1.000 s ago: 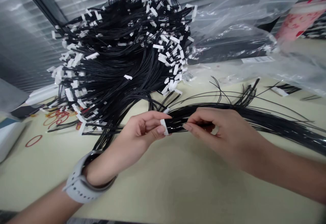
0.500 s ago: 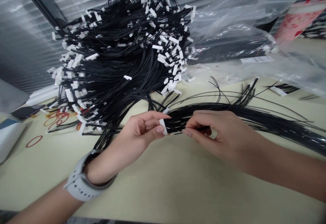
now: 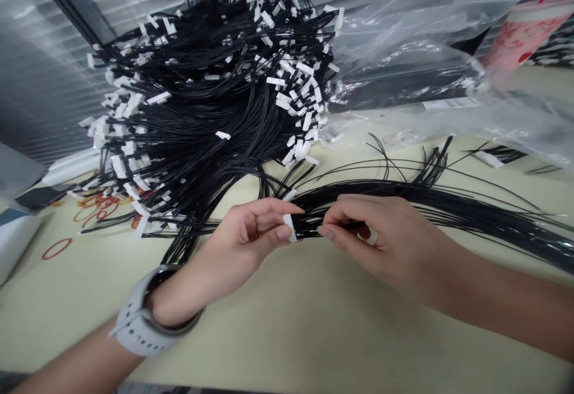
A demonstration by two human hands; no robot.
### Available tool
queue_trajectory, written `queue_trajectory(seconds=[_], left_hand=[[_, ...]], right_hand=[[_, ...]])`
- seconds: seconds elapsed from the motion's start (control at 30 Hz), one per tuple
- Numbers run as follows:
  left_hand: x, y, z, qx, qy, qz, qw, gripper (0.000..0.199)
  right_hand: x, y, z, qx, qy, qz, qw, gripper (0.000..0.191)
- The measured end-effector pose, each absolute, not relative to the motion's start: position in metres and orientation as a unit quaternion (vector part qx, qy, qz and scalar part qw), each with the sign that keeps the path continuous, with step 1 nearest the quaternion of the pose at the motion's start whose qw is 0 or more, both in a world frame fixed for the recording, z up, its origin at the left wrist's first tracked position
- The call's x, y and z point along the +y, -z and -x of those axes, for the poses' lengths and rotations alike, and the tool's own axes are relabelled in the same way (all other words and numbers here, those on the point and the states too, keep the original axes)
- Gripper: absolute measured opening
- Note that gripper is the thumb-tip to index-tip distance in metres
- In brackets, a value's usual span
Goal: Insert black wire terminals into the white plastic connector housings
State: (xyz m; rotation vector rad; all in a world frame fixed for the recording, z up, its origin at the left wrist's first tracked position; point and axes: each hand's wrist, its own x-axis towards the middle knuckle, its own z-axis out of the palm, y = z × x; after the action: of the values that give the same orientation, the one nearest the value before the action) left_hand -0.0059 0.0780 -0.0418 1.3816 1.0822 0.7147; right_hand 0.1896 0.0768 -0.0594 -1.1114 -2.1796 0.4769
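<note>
My left hand (image 3: 253, 231) pinches a small white plastic connector (image 3: 289, 228) between thumb and fingers. Its black wires run right into my right hand (image 3: 363, 229), whose thumb and forefinger close on thin black wires (image 3: 345, 225) just beside the connector. These wires belong to a long loose bundle (image 3: 475, 214) lying on the table to the right. Behind my hands rises a large heap of black wires (image 3: 201, 113) ending in many white connectors. The exact wire in my right fingers is too thin to make out.
A pale table (image 3: 287, 322) lies under everything, with red rubber bands (image 3: 101, 208) at left and a white box (image 3: 13, 244) at its edge. Clear plastic bags (image 3: 403, 65) and a pink cup (image 3: 522, 35) stand at the back right, before window blinds (image 3: 40, 83).
My right hand has slid slightly left, closer to the white connector. My left hand keeps its hold on the connector, and the heap has not visibly changed.
</note>
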Motion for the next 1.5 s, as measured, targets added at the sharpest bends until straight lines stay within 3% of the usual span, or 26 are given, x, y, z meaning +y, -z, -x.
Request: queue_trajectory(seconds=[1.03,1.5], left_hand=[[0.079,0.044,0.003,0.472,-0.336,-0.564,0.588,0.017],[0.080,0.054,0.004,0.466,-0.314,-0.587,0.583,0.018]], right_hand=[[0.075,0.065,-0.184,-0.833,-0.140,0.464,0.268,0.018],[0.074,0.062,-0.184,-0.815,-0.224,0.432,0.316,0.018]])
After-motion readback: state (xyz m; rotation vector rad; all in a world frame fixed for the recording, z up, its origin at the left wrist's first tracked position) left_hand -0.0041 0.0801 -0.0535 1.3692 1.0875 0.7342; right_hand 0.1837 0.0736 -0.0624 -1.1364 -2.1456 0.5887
